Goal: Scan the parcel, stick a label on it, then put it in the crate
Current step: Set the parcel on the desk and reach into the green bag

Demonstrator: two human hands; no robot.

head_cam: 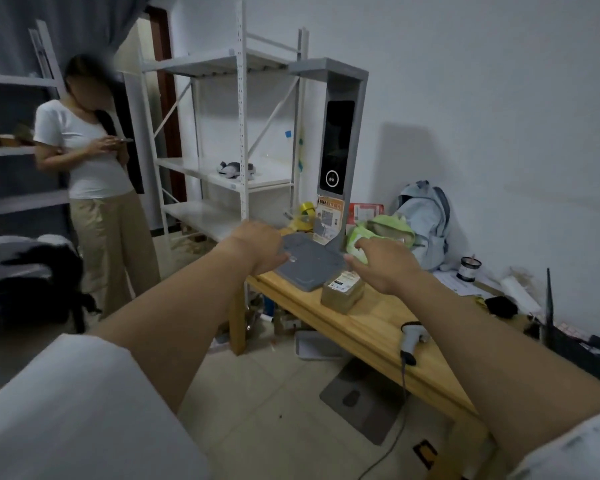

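We reach both arms out toward the worktop (378,327); the parcel (342,292), a small brown box with a printed slip on top, sits on the wood just beside the grey scanning platform (309,263) and touching its near edge; our left hand (257,247) hangs over the platform's left side, fingers curled down and empty; our right hand (385,263) hovers just above the parcel, fingers loosely spread, gripping nothing yet. We judge this the very start, the pick-up before scanning; next the right hand must close on the parcel and set it under the upright scanner (338,147). The handheld scanner (409,341) lies nearer us; no crate shows.
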